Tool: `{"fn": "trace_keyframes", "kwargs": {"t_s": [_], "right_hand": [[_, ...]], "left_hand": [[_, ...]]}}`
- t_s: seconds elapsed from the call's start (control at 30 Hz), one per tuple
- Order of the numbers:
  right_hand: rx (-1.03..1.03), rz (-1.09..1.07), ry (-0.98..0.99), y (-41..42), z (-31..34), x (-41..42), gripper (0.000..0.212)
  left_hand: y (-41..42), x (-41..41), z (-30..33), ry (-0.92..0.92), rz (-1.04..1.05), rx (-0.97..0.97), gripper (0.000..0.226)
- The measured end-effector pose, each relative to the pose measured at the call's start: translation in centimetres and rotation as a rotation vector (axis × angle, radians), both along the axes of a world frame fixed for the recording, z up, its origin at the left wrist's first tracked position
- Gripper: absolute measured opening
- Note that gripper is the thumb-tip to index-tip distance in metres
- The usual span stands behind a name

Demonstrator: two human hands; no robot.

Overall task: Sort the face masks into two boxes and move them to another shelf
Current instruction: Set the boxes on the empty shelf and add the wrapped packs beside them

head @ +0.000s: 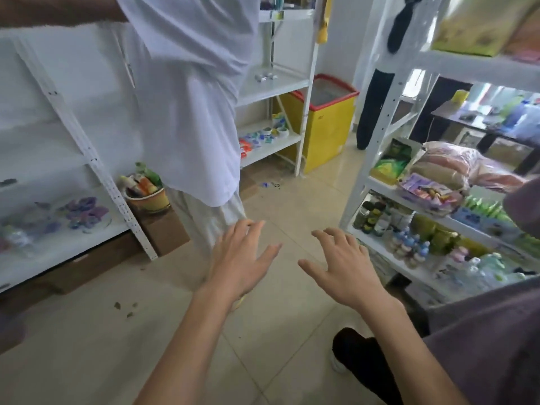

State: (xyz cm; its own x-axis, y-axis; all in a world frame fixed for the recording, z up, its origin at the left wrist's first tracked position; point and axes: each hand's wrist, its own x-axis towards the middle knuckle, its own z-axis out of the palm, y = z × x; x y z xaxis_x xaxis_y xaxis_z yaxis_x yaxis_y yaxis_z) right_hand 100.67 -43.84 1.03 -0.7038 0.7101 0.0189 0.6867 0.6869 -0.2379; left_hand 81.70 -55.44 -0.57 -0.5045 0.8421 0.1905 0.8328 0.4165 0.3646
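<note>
Face masks and their boxes we cannot pick out anywhere in this view, so where they sit we cannot tell. What we do have is both our hands out front over the tiled floor (pixel 277 200), palms down. Our left hand (pixel 239 258) has its fingers straight and spread, gripping nothing; our right hand (pixel 344 267) matches it just beside, fingers fanned and a little bent at the tips, nothing in it either. The two thumbs point toward each other, close but apart.

Ahead on the left stands another person in a white shirt (pixel 187 97) and pale trousers, right up against the white shelf unit (pixel 87 147) on that side. By that unit's foot a yellow bowl (pixel 149 200) of small bottles rests on a cardboard box (pixel 166 232). Purple and clear packets lie on the lower left shelf (blurred, possibly wrapped goods).

Further back a yellow chest with a red rim (pixel 330 118) stands against the wall. On our right a second white rack (pixel 380 147) carries bagged goods, dark jars and small bottles on its lower levels.
</note>
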Motion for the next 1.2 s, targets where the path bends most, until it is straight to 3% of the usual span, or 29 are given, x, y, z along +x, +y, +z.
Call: {"fn": "trace_keyframes", "kwargs": {"t_s": [0.3,0.7,0.87,1.1,1.2], "right_hand": [[-0.023,-0.100,0.011,18.4,-1.6,-5.3,0.075],[-0.089,-0.132,0.122,37.7,0.4,-12.7,0.071],[-0.099,-0.057,0.139,45.8,0.2,-20.7,0.073],[-0.115,0.074,0.123,56.0,1.4,-34.4,0.080],[-0.130,0.137,0.122,59.2,1.8,-39.6,0.088]], "left_hand": [[20.4,-5.5,-0.8,0.003,-0.120,-0.044,0.074],[40.2,-15.3,-0.2,-0.073,-0.071,-0.002,0.080],[48.2,-21.4,-0.1,-0.052,-0.045,-0.013,0.079],[55.0,-33.7,1.1,-0.014,0.149,0.021,0.094],[57.2,-37.9,1.5,0.003,0.223,0.034,0.082]]}}
